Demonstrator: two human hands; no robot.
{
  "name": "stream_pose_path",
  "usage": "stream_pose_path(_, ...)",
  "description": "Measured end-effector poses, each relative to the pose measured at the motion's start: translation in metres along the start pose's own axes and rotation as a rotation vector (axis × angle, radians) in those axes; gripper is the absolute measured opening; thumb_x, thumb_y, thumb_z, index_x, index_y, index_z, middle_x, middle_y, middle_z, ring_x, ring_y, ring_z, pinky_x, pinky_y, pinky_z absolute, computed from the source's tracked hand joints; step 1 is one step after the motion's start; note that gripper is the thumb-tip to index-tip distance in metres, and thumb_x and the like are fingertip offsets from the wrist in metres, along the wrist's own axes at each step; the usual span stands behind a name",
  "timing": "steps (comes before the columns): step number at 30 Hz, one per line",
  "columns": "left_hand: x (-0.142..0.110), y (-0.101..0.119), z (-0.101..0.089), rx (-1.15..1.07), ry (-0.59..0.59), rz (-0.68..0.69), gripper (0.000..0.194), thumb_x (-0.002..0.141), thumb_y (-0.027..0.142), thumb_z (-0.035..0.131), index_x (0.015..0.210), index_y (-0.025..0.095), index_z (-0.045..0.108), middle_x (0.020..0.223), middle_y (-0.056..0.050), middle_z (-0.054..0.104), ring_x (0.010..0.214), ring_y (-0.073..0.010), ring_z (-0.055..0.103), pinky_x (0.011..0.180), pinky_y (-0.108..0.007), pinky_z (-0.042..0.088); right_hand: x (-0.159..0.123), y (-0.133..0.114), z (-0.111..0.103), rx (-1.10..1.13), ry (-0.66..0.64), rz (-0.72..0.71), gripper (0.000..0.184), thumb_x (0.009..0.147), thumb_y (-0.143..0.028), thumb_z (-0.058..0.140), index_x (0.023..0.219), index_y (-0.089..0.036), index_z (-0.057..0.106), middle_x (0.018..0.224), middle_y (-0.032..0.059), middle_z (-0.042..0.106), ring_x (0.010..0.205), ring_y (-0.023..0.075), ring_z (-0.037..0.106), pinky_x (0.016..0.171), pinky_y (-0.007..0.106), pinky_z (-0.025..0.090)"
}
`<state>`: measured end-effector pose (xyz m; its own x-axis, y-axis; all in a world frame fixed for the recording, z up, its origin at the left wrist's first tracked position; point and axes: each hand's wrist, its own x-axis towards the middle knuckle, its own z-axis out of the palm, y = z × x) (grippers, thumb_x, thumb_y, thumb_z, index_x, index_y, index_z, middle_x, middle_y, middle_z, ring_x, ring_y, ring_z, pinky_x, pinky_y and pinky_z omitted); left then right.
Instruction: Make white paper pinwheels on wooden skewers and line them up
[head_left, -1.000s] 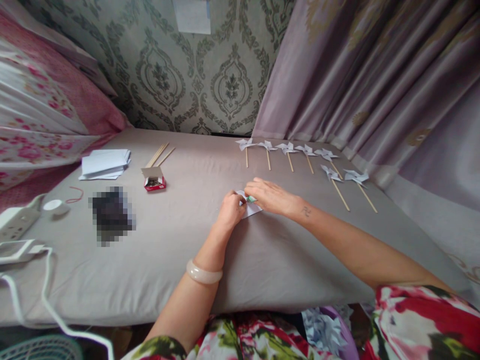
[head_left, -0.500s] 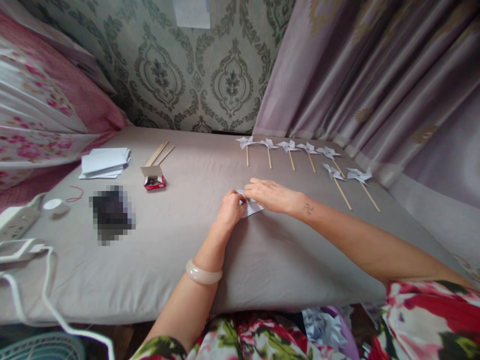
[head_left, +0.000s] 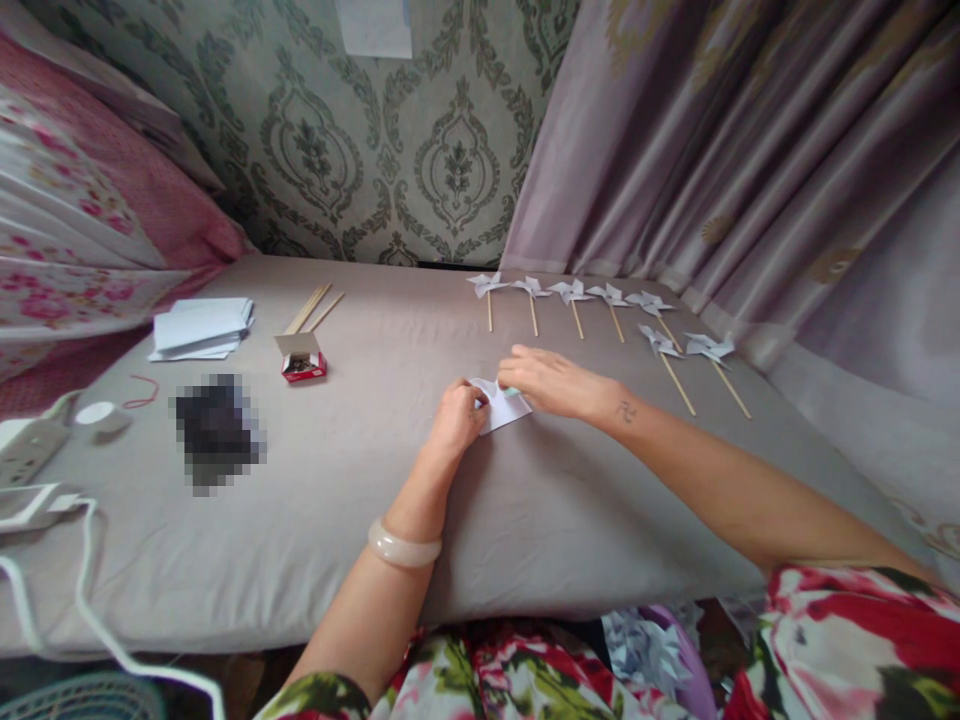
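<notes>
A small white paper piece (head_left: 500,410) lies on the grey sheet-covered surface (head_left: 360,480), between both hands. My left hand (head_left: 457,418) is curled, its fingertips pinching the paper's left edge. My right hand (head_left: 553,382) rests over the paper's right side with fingers bent down on it; a bit of green shows under its fingertips. Farther back lies a row of several finished white paper pinwheels on wooden sticks (head_left: 574,300).
At the far left lie a stack of white paper (head_left: 201,327), loose wooden sticks (head_left: 311,308) and a small open red box (head_left: 301,358). A blurred dark patch (head_left: 217,430), a tape roll (head_left: 97,416) and a power strip with white cable (head_left: 30,500) sit left. Curtains hang right.
Both hands stay on the paper piece with only slight shifts; my right hand has slid a little to the right, leaving more of the white paper showing.
</notes>
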<state>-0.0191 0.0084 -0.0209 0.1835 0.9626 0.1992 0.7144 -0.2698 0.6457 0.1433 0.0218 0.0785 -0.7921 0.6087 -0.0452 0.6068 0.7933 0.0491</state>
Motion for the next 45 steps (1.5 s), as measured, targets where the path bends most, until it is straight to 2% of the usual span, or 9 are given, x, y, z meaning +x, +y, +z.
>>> stream_pose_path(4,0.001,-0.001,0.0,0.0,-0.009,-0.006,0.021,0.073,0.012,0.056,0.082,0.014,0.074,0.086,-0.008,0.063,0.078,-0.0159,0.059,0.082,-0.027,0.048,-0.018,0.013,0.006,0.226,0.217,0.262,0.016,0.075,-0.014,0.057,0.091,-0.016,0.062,0.092,0.0065,0.063,0.086,0.0185,0.057,0.075,0.028,0.042)
stream_pose_path(8,0.001,0.0,0.0,0.005,-0.004,-0.021,0.02,0.073,0.013,0.057,0.083,0.014,0.075,0.089,-0.009,0.064,0.079,-0.0162,0.06,0.082,-0.027,0.047,-0.024,0.012,0.016,0.472,0.321,0.595,0.026,0.069,-0.028,0.064,0.093,-0.018,0.06,0.078,0.001,0.064,0.069,0.0153,0.057,0.062,0.025,0.042)
stream_pose_path(12,0.001,0.002,-0.001,0.015,-0.004,-0.023,0.021,0.074,0.013,0.057,0.083,0.013,0.075,0.09,-0.01,0.065,0.08,-0.0172,0.06,0.082,-0.027,0.047,-0.018,0.004,0.026,0.531,0.413,0.724,0.032,0.07,-0.034,0.063,0.097,-0.018,0.058,0.075,0.0011,0.064,0.066,0.0153,0.057,0.06,0.024,0.042)
stream_pose_path(15,0.0,0.002,-0.001,0.017,-0.004,-0.019,0.02,0.074,0.014,0.056,0.083,0.014,0.075,0.09,-0.009,0.065,0.08,-0.0169,0.06,0.082,-0.028,0.048,-0.013,-0.001,0.031,0.478,0.393,0.678,0.038,0.075,-0.031,0.058,0.11,-0.016,0.054,0.075,0.0026,0.065,0.067,0.0172,0.059,0.064,0.026,0.043)
stream_pose_path(18,0.0,0.001,-0.001,0.013,-0.002,-0.016,0.021,0.074,0.014,0.056,0.083,0.014,0.075,0.09,-0.009,0.065,0.08,-0.0166,0.059,0.082,-0.028,0.048,-0.01,-0.005,0.032,0.433,0.374,0.55,0.045,0.077,-0.023,0.054,0.12,-0.014,0.049,0.085,0.0063,0.066,0.074,0.019,0.061,0.071,0.029,0.044)
stream_pose_path(24,-0.001,0.001,0.0,0.012,0.003,-0.019,0.02,0.074,0.013,0.056,0.083,0.014,0.074,0.089,-0.009,0.064,0.08,-0.0168,0.06,0.082,-0.027,0.047,-0.004,-0.007,0.031,0.379,0.345,0.303,0.049,0.077,-0.014,0.049,0.125,-0.014,0.044,0.116,0.0136,0.061,0.105,0.0233,0.058,0.089,0.034,0.044)
stream_pose_path(27,-0.001,0.002,0.0,-0.001,0.001,-0.029,0.02,0.075,0.013,0.056,0.083,0.014,0.074,0.087,-0.008,0.063,0.079,-0.0163,0.06,0.081,-0.026,0.047,-0.002,-0.006,0.03,0.373,0.304,0.194,0.051,0.076,-0.011,0.048,0.126,-0.014,0.043,0.122,0.0149,0.058,0.113,0.0242,0.055,0.095,0.037,0.042)
stream_pose_path(33,-0.002,0.004,-0.001,-0.005,-0.001,-0.029,0.019,0.076,0.013,0.056,0.082,0.013,0.074,0.086,-0.008,0.063,0.081,-0.0163,0.06,0.082,-0.026,0.047,-0.002,-0.004,0.024,0.407,0.245,0.065,0.049,0.077,-0.01,0.048,0.125,-0.013,0.044,0.118,0.015,0.059,0.111,0.0238,0.055,0.096,0.038,0.042)
stream_pose_path(45,-0.003,0.005,-0.002,0.019,-0.015,-0.02,0.02,0.078,0.014,0.055,0.085,0.014,0.074,0.092,-0.009,0.064,0.087,-0.0175,0.061,0.082,-0.026,0.047,0.01,0.011,0.026,0.413,0.181,0.021,0.031,0.081,-0.022,0.056,0.111,-0.018,0.05,0.104,0.0094,0.062,0.097,0.0223,0.058,0.085,0.034,0.044)
